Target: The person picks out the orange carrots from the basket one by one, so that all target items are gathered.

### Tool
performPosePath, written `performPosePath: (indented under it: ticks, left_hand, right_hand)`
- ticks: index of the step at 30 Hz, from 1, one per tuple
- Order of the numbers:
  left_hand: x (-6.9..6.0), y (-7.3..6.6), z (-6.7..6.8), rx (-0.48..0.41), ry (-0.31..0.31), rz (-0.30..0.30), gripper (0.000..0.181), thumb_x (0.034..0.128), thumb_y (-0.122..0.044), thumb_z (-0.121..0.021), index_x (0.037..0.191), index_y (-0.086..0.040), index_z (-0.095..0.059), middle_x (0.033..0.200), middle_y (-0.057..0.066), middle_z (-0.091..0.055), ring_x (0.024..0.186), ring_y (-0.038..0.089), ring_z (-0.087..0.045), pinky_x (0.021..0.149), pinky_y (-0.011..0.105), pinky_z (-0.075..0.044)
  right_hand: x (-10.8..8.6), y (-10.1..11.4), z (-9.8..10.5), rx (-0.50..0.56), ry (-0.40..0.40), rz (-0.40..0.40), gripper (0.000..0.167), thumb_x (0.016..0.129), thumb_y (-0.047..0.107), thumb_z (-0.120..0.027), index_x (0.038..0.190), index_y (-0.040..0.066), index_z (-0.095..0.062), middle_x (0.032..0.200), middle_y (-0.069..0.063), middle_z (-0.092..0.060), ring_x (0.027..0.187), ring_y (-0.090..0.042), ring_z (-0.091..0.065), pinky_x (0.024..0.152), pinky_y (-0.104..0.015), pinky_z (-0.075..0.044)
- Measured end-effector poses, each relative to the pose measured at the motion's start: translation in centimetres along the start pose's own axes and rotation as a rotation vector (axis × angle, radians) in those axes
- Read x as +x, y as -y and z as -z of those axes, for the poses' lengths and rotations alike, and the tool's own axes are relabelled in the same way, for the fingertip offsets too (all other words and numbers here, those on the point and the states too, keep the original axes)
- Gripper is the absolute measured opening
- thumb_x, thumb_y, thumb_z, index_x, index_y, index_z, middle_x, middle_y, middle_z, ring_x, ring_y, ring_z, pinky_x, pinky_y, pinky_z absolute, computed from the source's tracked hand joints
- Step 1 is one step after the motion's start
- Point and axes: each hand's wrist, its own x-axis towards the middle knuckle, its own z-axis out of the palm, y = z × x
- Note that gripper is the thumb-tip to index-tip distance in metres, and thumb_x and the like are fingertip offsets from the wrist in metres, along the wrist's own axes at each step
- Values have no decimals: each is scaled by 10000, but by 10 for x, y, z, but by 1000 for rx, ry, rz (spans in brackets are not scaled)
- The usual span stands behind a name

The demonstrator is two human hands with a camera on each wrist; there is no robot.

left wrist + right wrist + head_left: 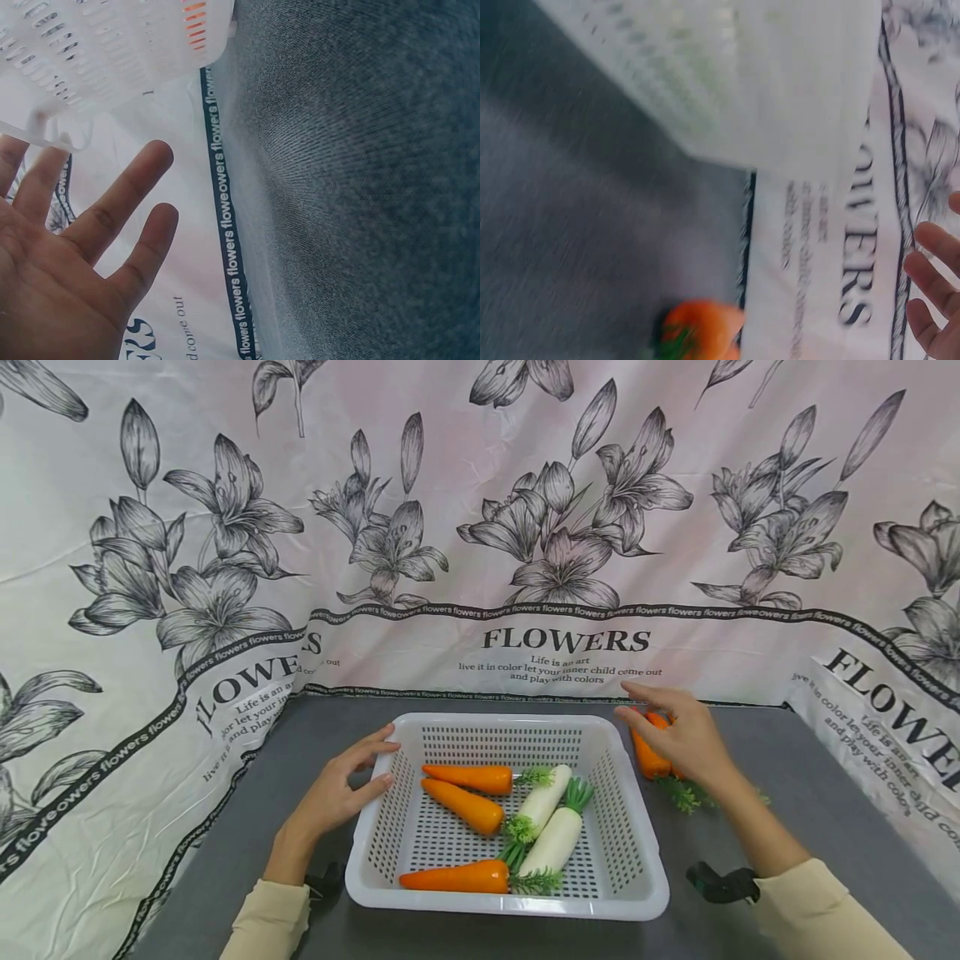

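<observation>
A white perforated basket (pixel 510 906) stands on the dark table, holding several orange carrots (pixel 462 807) and two white radishes (pixel 553 842) with green tops. At its upper left corner my left hand (pixel 333 793) touches the rim, fingers spread; the left wrist view shows the hand (pixel 82 255) beside the basket wall (pixel 112 60). My right hand (pixel 678 735) is raised past the basket's right side, above orange carrots (pixel 651 758) lying on the table, fingers extended and holding nothing. In the right wrist view the hand (pixel 937 285) shows at the right edge, apart from the carrot (pixel 701 330).
A white cloth with black flower drawings and lettering (pixel 566 641) hangs behind and at both sides of the grey table (pixel 757 752). Green carrot leaves (pixel 681 795) lie under my right wrist.
</observation>
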Motion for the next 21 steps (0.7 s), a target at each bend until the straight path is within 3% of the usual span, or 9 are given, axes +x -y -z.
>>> performPosePath:
  ticks: [6,13,21]
  left_hand:
    - [1,3,-1,-1,2,-3,447,973,-224,-652,1414,-186,-592,1656,22,-364,1097,198,-635,946,509,-540]
    - [1,2,-1,-2,0,-6,444,969,-227,-652,1408,-196,-596,1654,25,-368,1093,203,-640,944,512,-543]
    - [0,2,0,-2,-1,4,451,968,-238,-651,1412,-185,-595,1654,17,-367,1103,217,-637,931,468,-553]
  right_hand:
    - [10,21,-13,41,43,114,463,959,221,-711,1387,65,-627,1380,-174,-653,1290,-401,-574,1053,-620,-434]
    - [18,37,-26,-21,112,178,479,934,270,-741,1371,98,-648,1344,-111,-689,1095,-303,-640,914,-531,-522]
    - [21,45,-21,-101,193,240,439,918,257,-760,1324,107,-686,1268,-92,-729,1077,-282,-655,902,-526,-539]
